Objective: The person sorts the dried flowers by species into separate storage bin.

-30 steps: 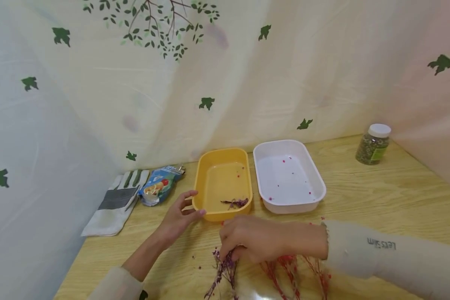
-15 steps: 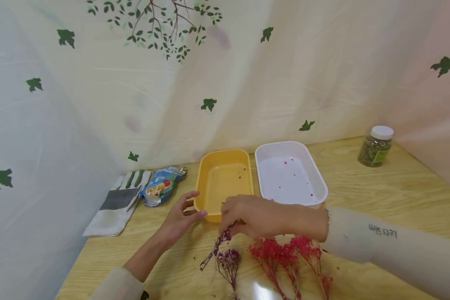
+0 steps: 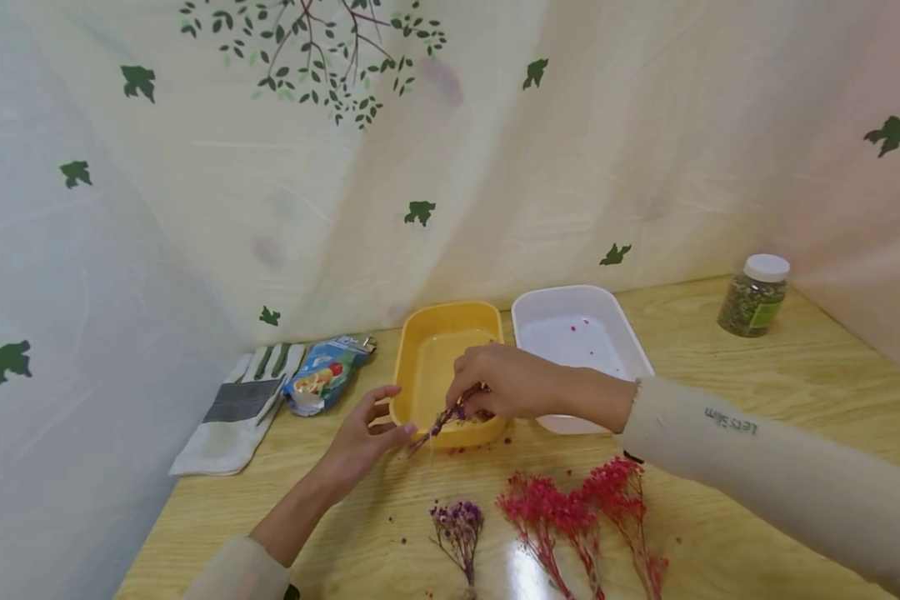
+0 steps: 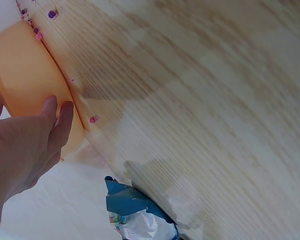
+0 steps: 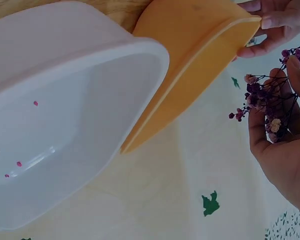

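Note:
My right hand (image 3: 510, 379) pinches a bunch of dried purple flowers (image 5: 257, 95) over the near end of the yellow tray (image 3: 438, 354). Its stems slant down to the left past the tray's near rim in the head view. At the tray's near left corner, my left hand (image 3: 360, 442) holds the edge, fingers along the outer wall and thumb at the rim. Another purple bunch (image 3: 459, 529) lies on the table in front, beside several bunches of red dried flowers (image 3: 558, 508). The right hand hides part of the tray's inside.
A white tray (image 3: 558, 325) with a few red bits stands right of the yellow one. Work gloves (image 3: 240, 404) and a blue pouch (image 3: 326, 375) lie to the left. At the back right is a lidded jar (image 3: 753, 296). A curtain (image 3: 495, 208) hangs behind.
My right hand has picked up the purple bunch from the table and carried it forward over the yellow tray, uncovering the red bunches. The left hand has kept its place at the tray.

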Demonstrator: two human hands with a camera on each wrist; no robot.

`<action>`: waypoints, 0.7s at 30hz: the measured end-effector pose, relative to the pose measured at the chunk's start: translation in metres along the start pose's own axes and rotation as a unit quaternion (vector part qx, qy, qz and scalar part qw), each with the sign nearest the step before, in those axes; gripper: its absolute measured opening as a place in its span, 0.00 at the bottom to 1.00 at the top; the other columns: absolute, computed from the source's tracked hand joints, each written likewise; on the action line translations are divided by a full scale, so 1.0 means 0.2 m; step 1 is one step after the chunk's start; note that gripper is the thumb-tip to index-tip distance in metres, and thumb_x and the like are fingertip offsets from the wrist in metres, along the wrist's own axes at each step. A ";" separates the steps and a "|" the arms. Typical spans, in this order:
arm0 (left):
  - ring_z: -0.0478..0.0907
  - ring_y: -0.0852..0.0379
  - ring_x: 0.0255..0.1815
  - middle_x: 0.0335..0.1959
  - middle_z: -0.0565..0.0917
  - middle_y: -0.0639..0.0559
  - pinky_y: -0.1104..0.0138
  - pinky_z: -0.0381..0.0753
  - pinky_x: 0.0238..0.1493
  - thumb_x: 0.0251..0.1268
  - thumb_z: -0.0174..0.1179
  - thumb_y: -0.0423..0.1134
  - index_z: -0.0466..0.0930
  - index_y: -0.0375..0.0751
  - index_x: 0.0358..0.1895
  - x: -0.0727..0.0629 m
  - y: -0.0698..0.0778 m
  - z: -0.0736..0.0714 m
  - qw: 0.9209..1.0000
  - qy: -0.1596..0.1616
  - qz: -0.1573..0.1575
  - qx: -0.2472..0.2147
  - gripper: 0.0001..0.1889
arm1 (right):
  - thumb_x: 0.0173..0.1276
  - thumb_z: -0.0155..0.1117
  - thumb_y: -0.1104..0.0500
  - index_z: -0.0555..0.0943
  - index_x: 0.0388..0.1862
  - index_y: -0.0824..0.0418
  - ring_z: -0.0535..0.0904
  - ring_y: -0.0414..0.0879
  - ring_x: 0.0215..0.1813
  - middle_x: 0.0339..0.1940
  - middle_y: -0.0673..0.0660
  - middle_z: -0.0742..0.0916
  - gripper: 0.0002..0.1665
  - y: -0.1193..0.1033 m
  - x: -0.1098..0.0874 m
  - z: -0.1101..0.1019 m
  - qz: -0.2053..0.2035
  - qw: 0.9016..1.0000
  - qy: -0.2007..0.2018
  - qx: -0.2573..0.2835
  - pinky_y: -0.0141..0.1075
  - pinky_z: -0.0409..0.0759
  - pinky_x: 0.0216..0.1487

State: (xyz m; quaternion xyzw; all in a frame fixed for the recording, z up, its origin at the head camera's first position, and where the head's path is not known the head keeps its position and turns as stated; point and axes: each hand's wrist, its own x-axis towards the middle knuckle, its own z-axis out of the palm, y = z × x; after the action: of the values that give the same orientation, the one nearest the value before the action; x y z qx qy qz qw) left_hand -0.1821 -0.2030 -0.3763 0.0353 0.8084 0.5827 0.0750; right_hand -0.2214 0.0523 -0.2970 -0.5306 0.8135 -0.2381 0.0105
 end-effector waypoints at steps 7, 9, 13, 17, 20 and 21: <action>0.77 0.43 0.54 0.60 0.71 0.34 0.55 0.80 0.52 0.63 0.64 0.34 0.62 0.43 0.68 0.00 -0.01 0.00 1.000 -0.003 -0.005 0.000 0.31 | 0.64 0.66 0.66 0.88 0.41 0.57 0.77 0.39 0.35 0.32 0.48 0.84 0.09 0.08 0.06 -0.02 0.024 1.000 0.001 -0.006 0.30 0.78 0.40; 0.77 0.43 0.55 0.60 0.72 0.35 0.56 0.80 0.52 0.63 0.64 0.35 0.62 0.43 0.69 0.00 -0.01 0.00 1.000 -0.002 -0.006 0.004 0.31 | 0.64 0.66 0.67 0.88 0.40 0.58 0.77 0.39 0.35 0.32 0.49 0.84 0.09 0.10 0.07 -0.03 0.034 0.999 0.003 0.000 0.29 0.78 0.40; 0.77 0.42 0.55 0.60 0.72 0.35 0.57 0.81 0.51 0.63 0.64 0.36 0.61 0.43 0.69 0.00 -0.01 -0.01 1.000 -0.001 -0.004 0.008 0.32 | 0.64 0.65 0.68 0.88 0.40 0.59 0.78 0.39 0.34 0.31 0.50 0.85 0.09 0.13 0.11 -0.04 0.048 0.999 0.004 0.007 0.29 0.78 0.38; 0.77 0.42 0.55 0.60 0.72 0.35 0.57 0.80 0.51 0.63 0.64 0.36 0.62 0.42 0.69 0.00 -0.01 -0.01 1.000 0.000 -0.002 0.007 0.32 | 0.64 0.63 0.70 0.88 0.40 0.59 0.77 0.40 0.34 0.33 0.51 0.85 0.11 0.15 0.14 -0.02 0.054 0.998 -0.009 -0.007 0.30 0.78 0.40; 0.77 0.41 0.55 0.61 0.71 0.34 0.56 0.80 0.52 0.64 0.64 0.36 0.62 0.42 0.68 0.00 0.00 -0.01 1.000 -0.003 0.000 0.005 0.31 | 0.64 0.63 0.70 0.88 0.39 0.59 0.78 0.41 0.35 0.34 0.51 0.86 0.11 0.18 0.15 -0.01 0.061 0.997 -0.021 -0.030 0.33 0.79 0.42; 0.77 0.41 0.56 0.61 0.71 0.34 0.56 0.80 0.52 0.64 0.64 0.35 0.61 0.42 0.68 0.00 0.00 -0.01 1.000 -0.005 0.002 0.004 0.31 | 0.64 0.63 0.70 0.88 0.39 0.58 0.78 0.41 0.36 0.34 0.52 0.86 0.11 0.19 0.15 0.00 0.066 0.997 -0.025 -0.039 0.33 0.79 0.42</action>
State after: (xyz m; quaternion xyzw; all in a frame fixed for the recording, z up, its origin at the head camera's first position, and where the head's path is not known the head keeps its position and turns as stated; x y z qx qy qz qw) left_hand -0.1824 -0.2043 -0.3767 0.0400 0.8101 0.5797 0.0780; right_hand -0.2672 0.0382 -0.3057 -0.4813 0.8549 -0.1920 0.0256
